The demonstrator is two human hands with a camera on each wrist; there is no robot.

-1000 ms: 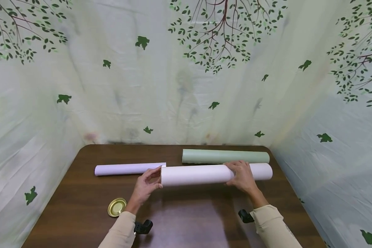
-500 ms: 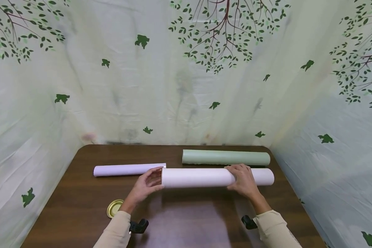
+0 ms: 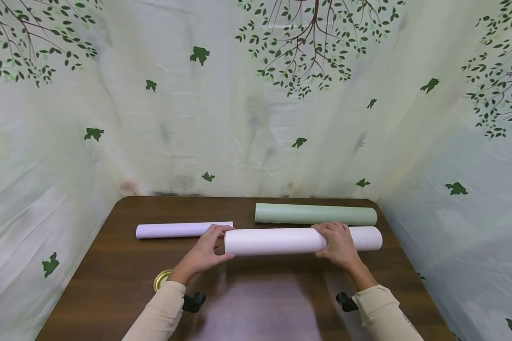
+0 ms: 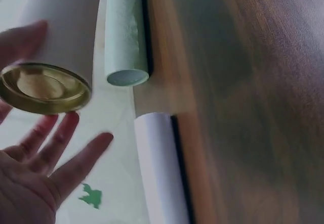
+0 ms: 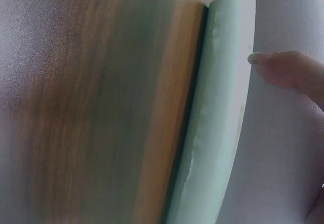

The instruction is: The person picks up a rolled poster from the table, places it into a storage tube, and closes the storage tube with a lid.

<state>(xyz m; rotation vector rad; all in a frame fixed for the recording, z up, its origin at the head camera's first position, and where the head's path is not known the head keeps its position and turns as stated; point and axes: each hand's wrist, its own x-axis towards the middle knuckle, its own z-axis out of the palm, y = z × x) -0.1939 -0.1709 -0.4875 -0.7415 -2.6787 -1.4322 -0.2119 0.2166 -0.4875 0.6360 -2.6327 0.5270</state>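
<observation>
A thick white cardboard tube (image 3: 277,242) is held level over the table by both hands. My left hand (image 3: 202,255) is at its left end, thumb and fingertips on opposite sides of the rim. In the left wrist view a gold metal cap (image 4: 48,88) closes that end; the thumb lies on the tube's side, fingertips reach the rim, and one finger sticks out free. My right hand (image 3: 339,246) grips the tube from above, right of its middle. In the right wrist view a fingertip (image 5: 283,70) presses on the grey-looking tube wall.
Behind the tube lies a pale green roll (image 3: 315,214) along the table's back. A thinner lavender-white roll (image 3: 170,230) lies at the left. A gold round lid (image 3: 160,280), partly hidden by the left wrist, rests on the brown table (image 3: 98,279). A leaf-printed curtain (image 3: 256,118) surrounds the table.
My left hand has slid slightly onto the tube's end, fingertips now past its rim, and its wrist covers more of the gold lid. The right hand keeps its grip; the view shifted a little.
</observation>
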